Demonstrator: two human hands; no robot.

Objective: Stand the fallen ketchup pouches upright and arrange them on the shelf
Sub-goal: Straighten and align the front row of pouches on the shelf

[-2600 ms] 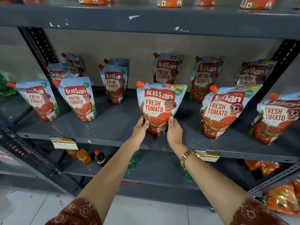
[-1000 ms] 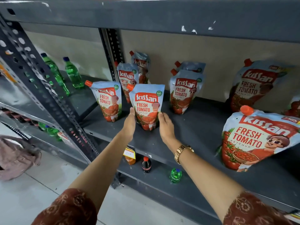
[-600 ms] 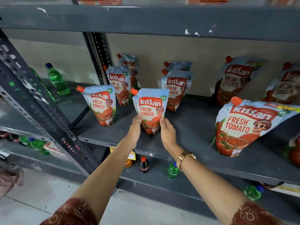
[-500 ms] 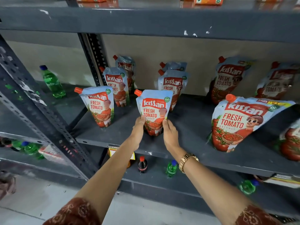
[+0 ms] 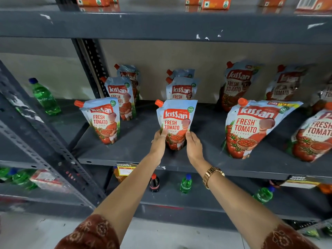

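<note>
Grey steel made up the shelf (image 5: 125, 150), chipped along the edge of the board above. At the right edge a leaning pouch (image 5: 314, 135) was cut off by the frame, and the rear pouches (image 5: 181, 87) stood half hidden behind the front row. The ketchup pouch (image 5: 177, 121) stood upright near the shelf's front edge, about midway along it. The left hand (image 5: 159, 142) and right hand (image 5: 194, 146) pressed its lower sides, each grip closed against the pouch. Another pouch (image 5: 103, 121) stood near the left corner, a larger one (image 5: 251, 128) leaning to the right. Small bottles (image 5: 186, 184) sat on the shelf below; a green bottle (image 5: 45, 97) stood beyond the slotted upright.
</note>
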